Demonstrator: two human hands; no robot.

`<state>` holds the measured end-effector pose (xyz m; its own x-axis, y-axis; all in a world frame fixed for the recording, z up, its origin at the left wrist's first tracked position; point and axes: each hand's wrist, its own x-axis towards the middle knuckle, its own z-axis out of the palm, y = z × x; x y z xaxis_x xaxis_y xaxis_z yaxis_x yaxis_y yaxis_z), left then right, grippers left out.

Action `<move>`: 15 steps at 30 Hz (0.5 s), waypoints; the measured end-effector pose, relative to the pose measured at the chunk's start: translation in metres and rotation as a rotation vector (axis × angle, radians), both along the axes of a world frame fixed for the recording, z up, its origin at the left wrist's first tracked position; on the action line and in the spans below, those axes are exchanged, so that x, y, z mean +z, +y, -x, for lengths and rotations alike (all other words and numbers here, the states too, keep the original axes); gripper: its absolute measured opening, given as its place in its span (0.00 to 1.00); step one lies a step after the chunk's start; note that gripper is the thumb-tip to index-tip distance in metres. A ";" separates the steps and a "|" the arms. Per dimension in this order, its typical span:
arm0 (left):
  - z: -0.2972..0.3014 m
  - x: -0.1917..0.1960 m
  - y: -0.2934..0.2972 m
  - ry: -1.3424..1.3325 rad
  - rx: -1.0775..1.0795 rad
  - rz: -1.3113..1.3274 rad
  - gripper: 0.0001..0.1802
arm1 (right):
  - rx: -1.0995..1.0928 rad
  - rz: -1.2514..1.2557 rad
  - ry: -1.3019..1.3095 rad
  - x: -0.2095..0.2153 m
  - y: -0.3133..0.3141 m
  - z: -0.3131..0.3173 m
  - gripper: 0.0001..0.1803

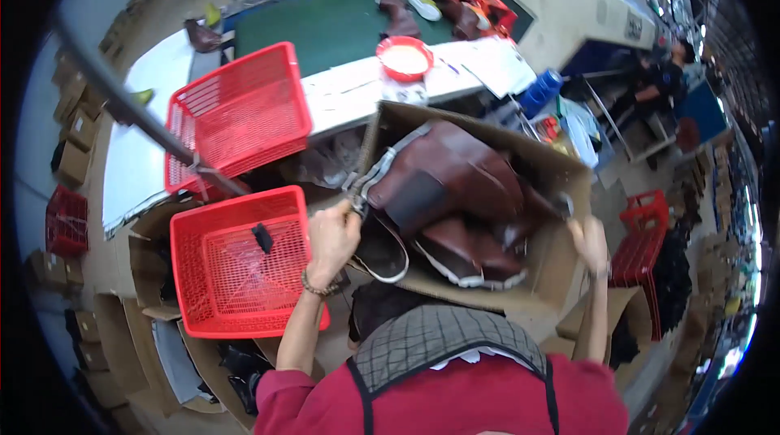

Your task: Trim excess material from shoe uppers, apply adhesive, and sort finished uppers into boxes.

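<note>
In front of me a cardboard box [561, 277] stands tilted, holding several brown leather boots [463, 167] with pale soles. One of them lies on top of the others, showing a dark patch on its side. My left hand [331, 242] is closed at the box's left edge, next to a boot's pale rim and laces. Around the right edge of the same box my right hand [591, 246] is closed, its fingers partly hidden by the wall.
Left of the box is a red plastic basket [195, 272] with a small black piece inside; another red basket [305, 110] leans above it. A grey pole [154, 130] crosses there. Beyond lies a green-topped table [325, 29] with boots and a red bowl [405, 59]. A person [662, 82] sits at right.
</note>
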<state>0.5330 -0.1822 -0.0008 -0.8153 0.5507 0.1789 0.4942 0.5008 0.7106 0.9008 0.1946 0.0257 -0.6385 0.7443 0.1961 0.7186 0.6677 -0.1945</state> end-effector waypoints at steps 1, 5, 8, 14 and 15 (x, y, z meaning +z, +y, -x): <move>0.006 -0.004 0.013 -0.018 0.048 0.029 0.09 | 0.099 0.015 -0.046 0.003 0.039 0.033 0.26; 0.026 -0.031 0.067 -0.072 0.140 0.088 0.09 | 0.172 0.056 -0.185 -0.017 0.146 0.140 0.29; 0.040 -0.061 0.109 -0.092 0.184 0.095 0.10 | 0.137 0.072 -0.237 -0.064 0.208 0.189 0.30; 0.053 -0.015 0.149 -0.143 -0.018 0.229 0.30 | -0.003 0.141 -0.178 -0.064 0.221 0.201 0.24; 0.054 -0.009 0.147 0.026 -0.018 0.253 0.40 | 0.065 0.139 -0.083 -0.053 0.203 0.201 0.21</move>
